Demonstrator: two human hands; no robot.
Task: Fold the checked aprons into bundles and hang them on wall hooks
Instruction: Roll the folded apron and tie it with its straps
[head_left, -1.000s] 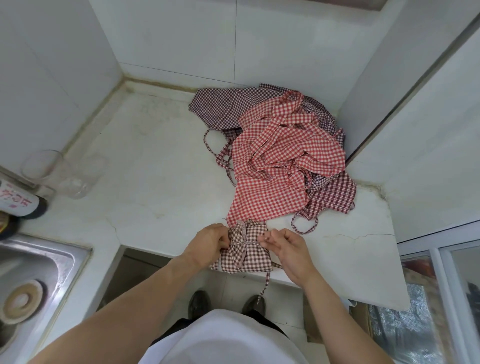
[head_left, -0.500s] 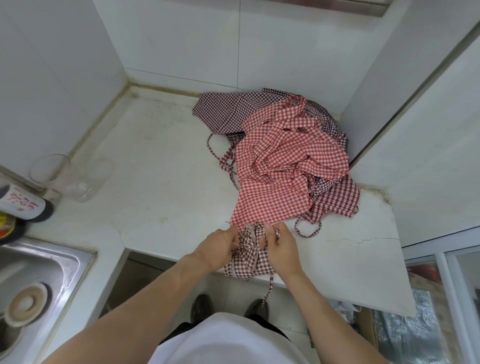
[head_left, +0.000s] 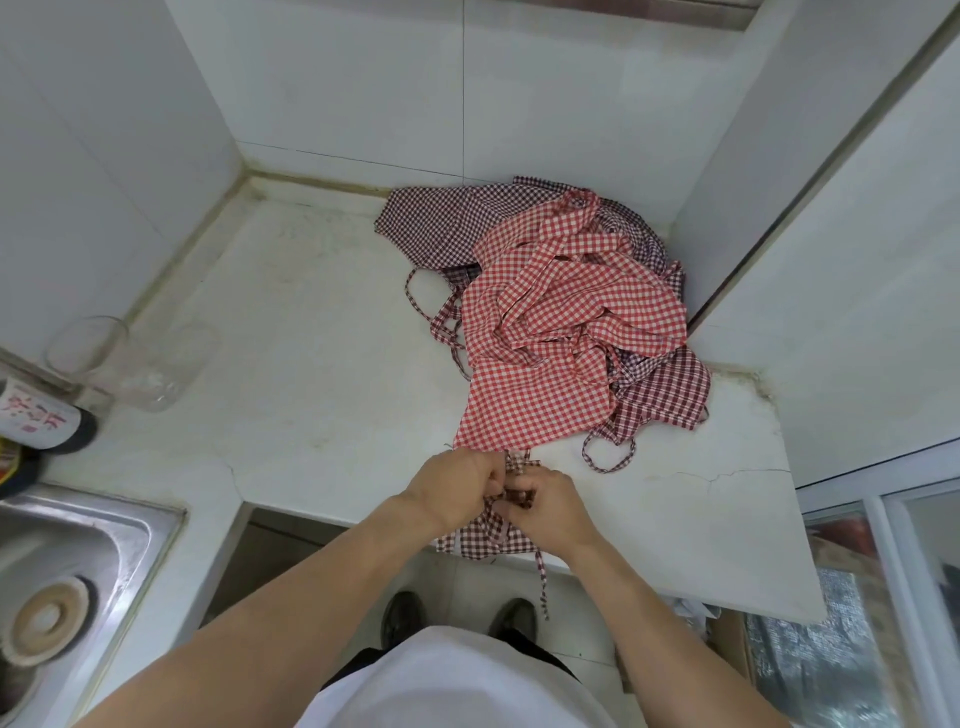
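Note:
A small folded bundle of brown-and-white checked apron (head_left: 491, 538) lies at the front edge of the white counter (head_left: 291, 374). My left hand (head_left: 457, 486) and my right hand (head_left: 550, 506) meet over it, and both pinch its strap. The hands hide most of the bundle's top. One strap end (head_left: 541, 582) hangs below the counter edge. Behind the bundle is a loose heap of aprons: a red checked apron (head_left: 550, 332) on top, and dark maroon checked aprons (head_left: 441, 223) under it.
Two clear glasses (head_left: 85, 345) and a dark bottle (head_left: 44, 421) stand at the counter's left. A steel sink (head_left: 67, 566) is at lower left. White tiled walls close the corner behind, and a white cabinet side (head_left: 779, 260) stands at right.
My hands have come together over the bundle, from its two sides to its middle, working the strap. The bundle has stayed at the counter's front edge.

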